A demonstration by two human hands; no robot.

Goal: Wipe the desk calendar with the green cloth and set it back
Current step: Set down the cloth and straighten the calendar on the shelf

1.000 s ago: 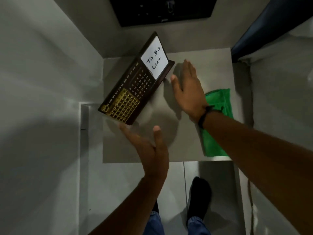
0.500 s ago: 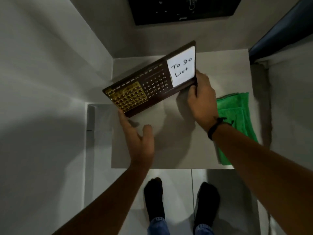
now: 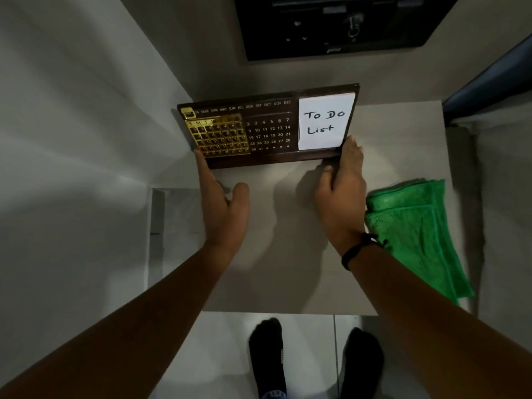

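A dark brown desk calendar [image 3: 267, 131] with a gold date grid and a white "To Do List" note stands level at the back of a small grey table [image 3: 403, 145]. My left hand [image 3: 221, 205] touches its lower left corner with flat fingertips, thumb spread apart. At the calendar's lower right corner my right hand [image 3: 342, 194] grips the edge below the note. The folded green cloth [image 3: 414, 231] lies on the table's right side, just right of my right wrist; neither hand touches it.
A black panel [image 3: 331, 24] hangs on the wall behind the table. Grey walls close in on the left and back, and a dark blue edge [image 3: 495, 73] sits at the upper right. My two feet in black socks [image 3: 313, 361] stand on the white floor below the table's front edge.
The calendar has swung from a steep tilt to level and facing me. My right hand went from flat on the table to gripping its right end. My left hand moved up to its left corner.
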